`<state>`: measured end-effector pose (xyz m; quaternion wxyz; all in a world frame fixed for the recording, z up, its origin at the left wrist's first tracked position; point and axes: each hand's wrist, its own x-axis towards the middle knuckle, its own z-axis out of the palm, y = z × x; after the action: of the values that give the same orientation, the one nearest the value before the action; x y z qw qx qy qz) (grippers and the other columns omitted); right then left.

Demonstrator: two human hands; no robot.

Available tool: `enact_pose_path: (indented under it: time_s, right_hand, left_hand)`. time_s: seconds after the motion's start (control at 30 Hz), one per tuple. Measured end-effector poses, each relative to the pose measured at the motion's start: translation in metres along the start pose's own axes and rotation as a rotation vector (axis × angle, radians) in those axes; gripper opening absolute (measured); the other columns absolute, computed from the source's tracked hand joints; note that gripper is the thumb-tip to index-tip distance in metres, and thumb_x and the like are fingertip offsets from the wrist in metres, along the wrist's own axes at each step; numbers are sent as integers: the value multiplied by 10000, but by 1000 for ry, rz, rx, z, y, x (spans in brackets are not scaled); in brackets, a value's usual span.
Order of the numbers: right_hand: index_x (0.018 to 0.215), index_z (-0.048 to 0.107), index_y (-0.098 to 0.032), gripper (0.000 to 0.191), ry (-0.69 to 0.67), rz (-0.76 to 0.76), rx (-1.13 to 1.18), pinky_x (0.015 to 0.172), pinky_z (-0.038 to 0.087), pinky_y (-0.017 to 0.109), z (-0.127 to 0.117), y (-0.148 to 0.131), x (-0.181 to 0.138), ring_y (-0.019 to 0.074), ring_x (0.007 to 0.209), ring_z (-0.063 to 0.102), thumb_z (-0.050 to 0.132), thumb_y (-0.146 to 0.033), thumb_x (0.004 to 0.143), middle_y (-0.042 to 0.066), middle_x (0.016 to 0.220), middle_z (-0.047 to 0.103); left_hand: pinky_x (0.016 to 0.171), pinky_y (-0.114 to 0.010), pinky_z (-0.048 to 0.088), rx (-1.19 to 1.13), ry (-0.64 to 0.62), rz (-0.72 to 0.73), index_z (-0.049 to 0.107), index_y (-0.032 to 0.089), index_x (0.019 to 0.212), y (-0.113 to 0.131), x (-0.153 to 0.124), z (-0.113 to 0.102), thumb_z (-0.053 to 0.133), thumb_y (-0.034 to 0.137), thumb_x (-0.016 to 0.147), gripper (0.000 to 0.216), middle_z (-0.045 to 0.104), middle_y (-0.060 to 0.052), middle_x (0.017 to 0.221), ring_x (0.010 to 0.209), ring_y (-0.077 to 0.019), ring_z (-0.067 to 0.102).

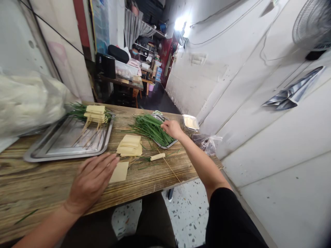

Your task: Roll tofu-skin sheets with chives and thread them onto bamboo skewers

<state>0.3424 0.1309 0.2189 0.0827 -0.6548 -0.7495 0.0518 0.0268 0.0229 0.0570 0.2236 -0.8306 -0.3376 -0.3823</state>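
Note:
My left hand (93,182) lies flat with its fingers stretched out, its fingertips over the edge of a single pale yellow tofu skin sheet (121,171). Just beyond is a stack of cut tofu skin sheets (129,145). My right hand (171,128) reaches to a heap of green chives (152,127) on a metal tray, its fingers pinched on some chives at the right side. Between the hands and nearer to me, a tofu skin roll (157,156) with chives inside lies on a thin wooden skewer (170,167).
A metal tray (64,137) at left holds skewered tofu skin rolls (95,113) with chives sticking out. Behind it bulges a big clear plastic bag (28,103). At the right stand a foil box (190,122) and a plastic bag (207,143), close to the wall.

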Motion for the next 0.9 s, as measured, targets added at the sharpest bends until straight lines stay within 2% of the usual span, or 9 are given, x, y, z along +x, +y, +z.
enact_pose_path:
  time_s: [0.1, 0.17, 0.23, 0.33, 0.43, 0.67, 0.77, 0.83, 0.9]
  right_hand:
    - [923, 808, -166, 305, -63, -324, -89, 823, 433, 213, -9, -41, -39, 180, 958, 719, 542, -226, 1058, 70, 987, 806]
    - [935, 803, -179, 288, -136, -458, -78, 791, 419, 214, -14, -63, -62, 173, 936, 708, 547, -226, 1059, 58, 979, 794]
    - [889, 786, -169, 275, -245, -538, 2, 739, 402, 217, -18, -75, -77, 151, 841, 680, 568, -213, 1050, 38, 888, 768]
    - [812, 741, -137, 262, -411, -569, 199, 698, 383, 213, -18, -77, -84, 109, 691, 612, 592, -145, 1027, -6, 724, 702]
    - [707, 678, -131, 302, -497, -553, 323, 657, 363, 210, -10, -69, -80, 85, 597, 550, 612, -106, 1000, -39, 618, 633]
    - [741, 718, -132, 274, -601, -571, 332, 658, 396, 207, 5, -60, -71, 92, 592, 571, 623, -108, 997, -43, 597, 629]
    - [947, 796, -143, 119, -503, -657, 276, 774, 457, 219, -1, -56, -67, 127, 813, 665, 687, -156, 991, 16, 865, 759]
    - [1094, 808, -158, 145, -326, -690, 211, 904, 479, 263, -7, -56, -66, 165, 1006, 678, 711, -185, 990, 66, 1072, 774]
    - [1152, 807, -152, 197, -193, -698, 77, 967, 482, 315, -10, -63, -68, 210, 1101, 667, 733, -220, 984, 104, 1118, 765]
  left_hand:
    - [1214, -482, 377, 41, 45, -31, 473, 258, 1571, 16, 41, -21, 539, 138, 1029, 559, 683, -87, 1482, 1484, -278, 540]
    - [1229, -494, 369, 89, 35, 13, 457, 237, 1581, 27, 65, -30, 542, 181, 1052, 538, 698, -91, 1460, 1427, -280, 597]
    - [1141, -465, 468, 37, 2, 18, 512, 207, 1534, 34, 77, -32, 504, 232, 1074, 460, 765, -116, 1317, 1232, -271, 720]
    - [825, -373, 582, -120, -137, -76, 628, 190, 1401, 37, 75, -32, 422, 335, 1096, 395, 782, -114, 1052, 898, -249, 757]
    - [642, -332, 540, -253, -305, -192, 712, 199, 1232, 34, 68, -32, 318, 448, 1102, 484, 744, -106, 957, 771, -241, 716]
    - [777, -339, 570, -553, -586, -331, 750, 232, 921, 21, 80, -33, 303, 543, 1025, 554, 789, -97, 938, 861, -258, 725]
    - [754, -348, 563, -517, -609, -352, 734, 233, 822, 18, 83, -29, 301, 521, 994, 547, 790, -108, 897, 827, -267, 719]
    - [747, -350, 560, -491, -617, -359, 722, 234, 791, 17, 84, -27, 312, 500, 979, 524, 784, -109, 866, 805, -267, 714]
    - [760, -355, 561, -477, -622, -361, 728, 234, 808, 17, 86, -25, 342, 480, 962, 483, 787, -111, 870, 809, -270, 718]
